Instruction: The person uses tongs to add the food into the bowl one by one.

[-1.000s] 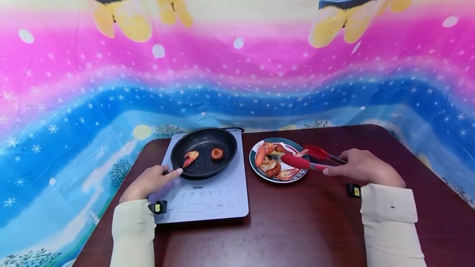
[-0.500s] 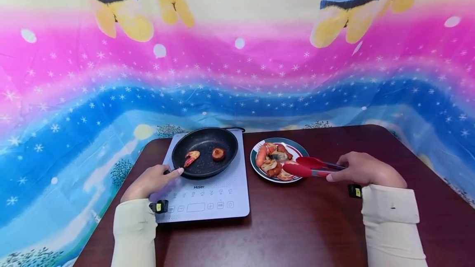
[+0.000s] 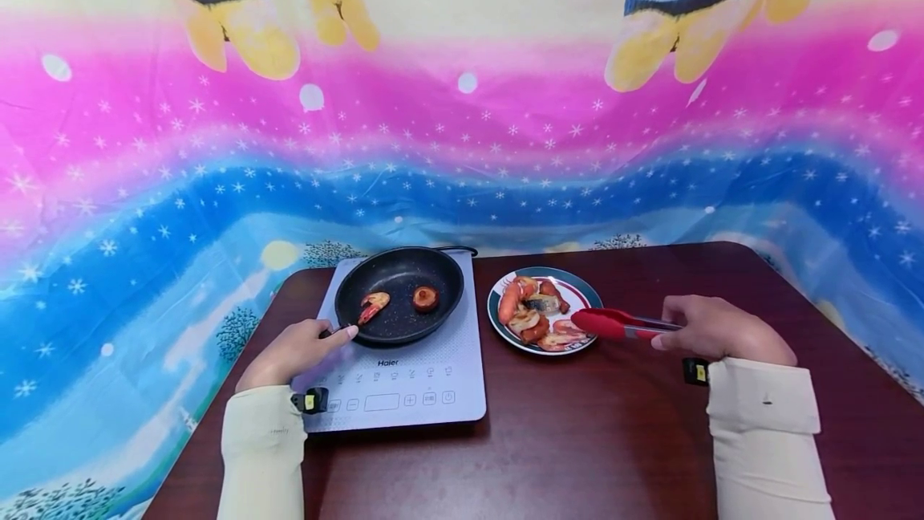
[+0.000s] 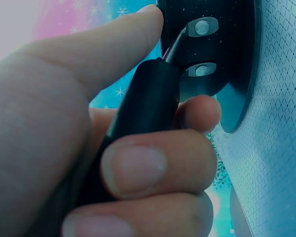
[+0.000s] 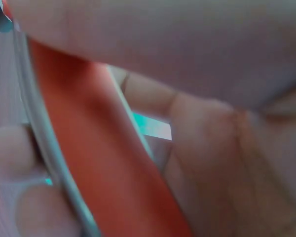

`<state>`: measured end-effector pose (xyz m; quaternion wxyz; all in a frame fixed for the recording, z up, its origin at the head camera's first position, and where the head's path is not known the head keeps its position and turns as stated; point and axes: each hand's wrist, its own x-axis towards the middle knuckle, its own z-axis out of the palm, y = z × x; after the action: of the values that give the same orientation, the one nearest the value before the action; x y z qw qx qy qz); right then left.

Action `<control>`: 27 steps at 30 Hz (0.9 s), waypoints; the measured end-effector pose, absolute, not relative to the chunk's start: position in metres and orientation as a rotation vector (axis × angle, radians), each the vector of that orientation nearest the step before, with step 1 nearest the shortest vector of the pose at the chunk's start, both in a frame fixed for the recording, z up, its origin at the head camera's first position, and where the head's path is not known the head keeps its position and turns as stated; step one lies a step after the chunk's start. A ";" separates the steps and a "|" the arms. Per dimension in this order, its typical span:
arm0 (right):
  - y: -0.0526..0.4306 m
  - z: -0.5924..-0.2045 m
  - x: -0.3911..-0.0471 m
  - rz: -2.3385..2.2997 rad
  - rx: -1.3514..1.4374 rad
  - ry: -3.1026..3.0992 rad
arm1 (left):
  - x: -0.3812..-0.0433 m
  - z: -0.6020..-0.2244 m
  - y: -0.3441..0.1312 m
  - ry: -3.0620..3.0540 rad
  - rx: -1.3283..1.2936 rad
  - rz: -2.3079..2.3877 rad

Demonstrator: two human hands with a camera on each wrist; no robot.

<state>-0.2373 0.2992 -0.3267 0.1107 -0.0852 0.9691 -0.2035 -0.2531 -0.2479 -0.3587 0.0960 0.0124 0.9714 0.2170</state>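
Note:
My left hand [image 3: 292, 351] grips the black handle [image 4: 143, 98] of a frying pan [image 3: 397, 323], its fingers curled round it in the left wrist view. The pan rests on a white induction cooker [image 3: 433, 359]. Inside it lie a shrimp [image 3: 373, 306] and a round browned piece [image 3: 425, 298]. My right hand [image 3: 715, 329] holds red-tipped tongs [image 3: 613, 323], whose tips are together at the right rim of a plate [image 3: 593, 295]. On that plate are a sausage [image 3: 508, 302], a piece of fish [image 3: 543, 304], shrimp [image 3: 565, 335] and other cooked pieces. Nothing shows between the tong tips.
The dark wooden table [image 3: 563, 440] carries everything. Behind it hangs a colourful cloth [image 3: 462, 143] with bears and snowflakes. A black cord [image 3: 462, 250] runs behind the cooker. The cooker's touch panel [image 3: 382, 402] faces me.
A shrimp that was at the tongs now lies on the plate's front right. The tongs opened, drew back to the right and closed again. My left hand stays on the handle.

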 end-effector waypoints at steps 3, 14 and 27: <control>0.299 -0.326 -0.237 -0.581 -0.251 2.873 | -0.253 -0.359 -0.248 2.881 0.036 0.639; 0.291 -0.331 -0.249 -0.619 -0.260 3.070 | -0.251 -0.359 -0.247 2.880 0.022 0.634; 0.261 -0.346 -0.265 -0.627 -0.205 3.124 | -0.252 -0.360 -0.248 2.887 0.018 0.640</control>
<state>-0.2648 0.2608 -0.3460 -0.0256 -0.0643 0.9781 -0.1964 -0.2523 -0.2478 -0.3595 0.0920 0.0061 0.9721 0.2155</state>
